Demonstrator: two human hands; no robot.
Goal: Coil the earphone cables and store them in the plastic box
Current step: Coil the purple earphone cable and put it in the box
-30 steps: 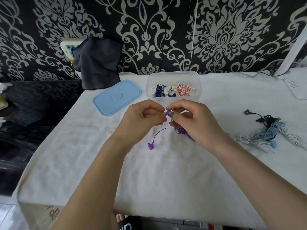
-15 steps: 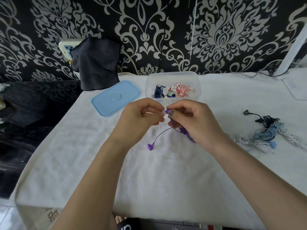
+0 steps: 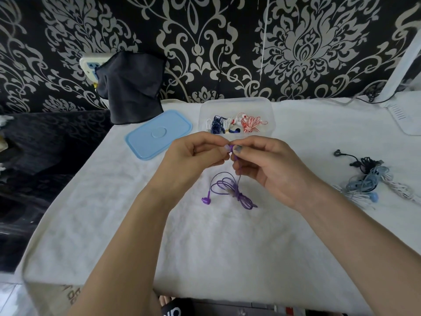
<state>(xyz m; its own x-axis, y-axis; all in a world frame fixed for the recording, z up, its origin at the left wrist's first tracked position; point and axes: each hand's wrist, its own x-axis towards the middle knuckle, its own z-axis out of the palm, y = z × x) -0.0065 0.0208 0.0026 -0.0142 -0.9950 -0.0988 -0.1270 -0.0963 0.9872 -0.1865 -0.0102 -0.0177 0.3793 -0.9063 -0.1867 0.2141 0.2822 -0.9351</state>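
White-clothed table (image 3: 205,247): both hands, left hand (image 3: 193,156) and right hand (image 3: 268,165), pinch purple earphones (image 3: 230,190) mid-coil; plastic box (image 3: 270,115) holds some, tangled earphones (image 3: 369,181) wait.

White-clothed table (image 3: 227,247) bears box (image 3: 271,115), lid (image 3: 145,142), earphones (image 3: 230,190).

1. Both bare forearms reach forward and converge at mid-frame.
2. Left hand (image 3: 193,156): fingers curled, thumb and fingertips pinching the purple earbud (image 3: 230,148).
3. Right hand (image 3: 271,169): fingers curled, thumb and forefinger pinching the same earbud, meeting the left fingertips.
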